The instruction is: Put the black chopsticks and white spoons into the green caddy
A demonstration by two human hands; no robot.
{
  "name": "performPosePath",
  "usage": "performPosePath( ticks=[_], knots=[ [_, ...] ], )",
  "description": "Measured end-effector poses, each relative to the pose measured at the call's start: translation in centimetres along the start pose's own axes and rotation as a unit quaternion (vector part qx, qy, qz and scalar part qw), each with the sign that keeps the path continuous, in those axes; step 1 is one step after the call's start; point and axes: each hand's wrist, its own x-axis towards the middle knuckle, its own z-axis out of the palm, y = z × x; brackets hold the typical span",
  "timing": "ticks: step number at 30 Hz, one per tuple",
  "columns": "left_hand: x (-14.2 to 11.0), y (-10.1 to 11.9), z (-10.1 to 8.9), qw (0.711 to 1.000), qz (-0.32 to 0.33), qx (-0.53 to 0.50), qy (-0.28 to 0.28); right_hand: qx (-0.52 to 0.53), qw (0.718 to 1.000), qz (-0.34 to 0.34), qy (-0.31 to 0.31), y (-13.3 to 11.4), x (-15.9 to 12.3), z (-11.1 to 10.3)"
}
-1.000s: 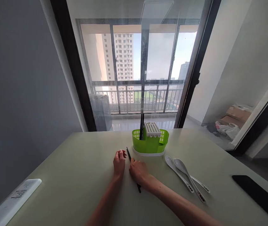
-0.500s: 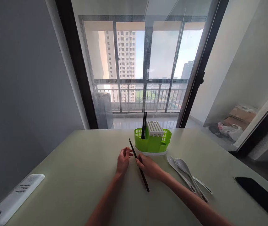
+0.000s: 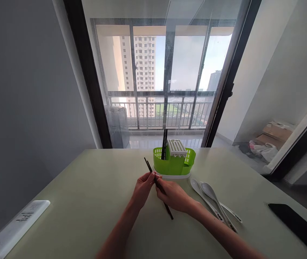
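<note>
Between my two hands a pair of dark chopsticks (image 3: 168,211) slants from upper left to lower right, the upper tips slightly apart. My left hand (image 3: 143,187) pinches them near the upper part with thumb and fingers. Just below that, my right hand (image 3: 172,194) is closed around their middle. Right behind the hands stands a green utensil caddy (image 3: 169,167) with a white slotted top and a white base. More black chopsticks (image 3: 164,144) stand upright in its left compartment. Several white long-handled spoons (image 3: 215,199) lie in a loose pile right of my right hand.
A white remote-like device (image 3: 18,230) lies at the table's left edge, a black flat object (image 3: 295,223) at the right. The pale table (image 3: 88,187) ends at a glass door at the back. Boxes and plastic bags (image 3: 269,144) sit on the floor beyond, to the right.
My left hand has moved right and closed on the chopsticks; before, its fingers were loose beside them. The chopsticks' upper tips have separated a little. The right hand keeps its grip.
</note>
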Motion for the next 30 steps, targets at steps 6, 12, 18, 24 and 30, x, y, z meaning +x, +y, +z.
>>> performPosePath(
  ticks=[6,12,18,24,30],
  knots=[
    [-0.5,0.9,0.3,1.0,0.003,0.011,-0.021,-0.031,0.998,-0.036,0.034,-0.9,-0.7,-0.4],
    [-1.1,1.5,0.5,0.991,0.005,0.078,-0.112,0.02,0.992,-0.044,0.113,0.0,-2.3,1.4],
    [-2.0,1.1,1.9,0.978,-0.014,0.088,-0.19,0.049,0.968,-0.096,0.227,1.4,-4.4,2.6],
    [-3.6,1.4,4.5,0.979,-0.037,0.055,-0.193,0.042,0.96,-0.087,0.264,1.5,-6.7,3.1],
    [-4.3,1.3,5.6,0.978,-0.041,0.028,-0.203,0.024,0.963,-0.074,0.258,1.9,-8.4,3.5]
  ],
)
